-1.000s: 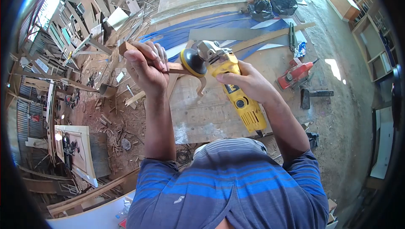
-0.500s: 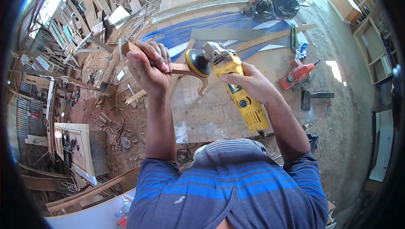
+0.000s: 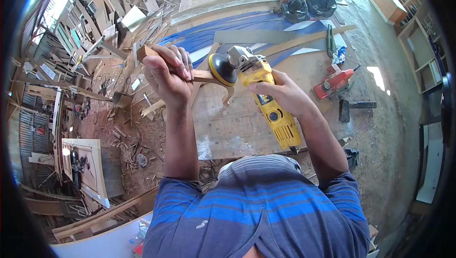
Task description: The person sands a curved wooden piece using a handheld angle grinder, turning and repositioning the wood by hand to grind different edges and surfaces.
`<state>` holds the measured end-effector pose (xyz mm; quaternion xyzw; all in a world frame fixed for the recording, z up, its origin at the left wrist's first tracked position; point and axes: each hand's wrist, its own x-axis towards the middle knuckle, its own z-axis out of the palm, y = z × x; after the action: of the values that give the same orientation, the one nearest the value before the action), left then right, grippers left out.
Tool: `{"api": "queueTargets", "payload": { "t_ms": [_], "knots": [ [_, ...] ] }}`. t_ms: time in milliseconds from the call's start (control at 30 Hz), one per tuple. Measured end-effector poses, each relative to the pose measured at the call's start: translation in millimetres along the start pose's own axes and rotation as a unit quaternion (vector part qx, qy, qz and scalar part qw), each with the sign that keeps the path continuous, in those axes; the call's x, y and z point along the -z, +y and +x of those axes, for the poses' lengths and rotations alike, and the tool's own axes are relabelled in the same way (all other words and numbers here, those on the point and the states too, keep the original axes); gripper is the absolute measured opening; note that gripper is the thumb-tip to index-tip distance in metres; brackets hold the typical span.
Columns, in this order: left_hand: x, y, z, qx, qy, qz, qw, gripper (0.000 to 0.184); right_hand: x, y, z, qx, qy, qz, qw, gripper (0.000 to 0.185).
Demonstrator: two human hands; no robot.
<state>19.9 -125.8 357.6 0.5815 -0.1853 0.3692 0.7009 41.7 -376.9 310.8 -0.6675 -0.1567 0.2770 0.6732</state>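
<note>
Yellow plastic housed the angle grinder (image 3: 277, 118), which the right hand (image 3: 281, 94) gripped around its body, thumb laid across the top. Closed fingers of the left hand (image 3: 171, 75) held the upper end of a curved wooden leg (image 3: 203, 75), raised above the plywood counter (image 3: 223, 134). Between the two hands, the round black-and-yellow backing pad (image 3: 222, 70) met the leg near its bend and seemed to touch it, though whether the pad was spinning could not be told.

Judging by this hold, the step in hand was smoothing the wood's surface, with the work well under way rather than being set up. Its next move called for light, even pressure and a slow turn of the leg, so that the pad's rim would not gouge the bend.

Reddish-brown and bare, the leg had a squared block at the held end, a straight, slim middle, and what appeared to be its own hooked foot curling out below the pad. Fine marks on its faces were too small to read. Right of the grinder, a red power planer (image 3: 334, 84) and a hammer (image 3: 345, 110) lay on the counter.
</note>
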Motion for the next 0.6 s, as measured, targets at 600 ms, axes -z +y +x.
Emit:
{"api": "queueTargets", "payload": {
  "t_ms": [600],
  "knots": [
    [8, 1, 4, 0.008, 0.034, 0.005, 0.999, 0.065, 12, 50, 18, -0.151, -0.011, 0.177, 0.973, 0.04]
  ]
}}
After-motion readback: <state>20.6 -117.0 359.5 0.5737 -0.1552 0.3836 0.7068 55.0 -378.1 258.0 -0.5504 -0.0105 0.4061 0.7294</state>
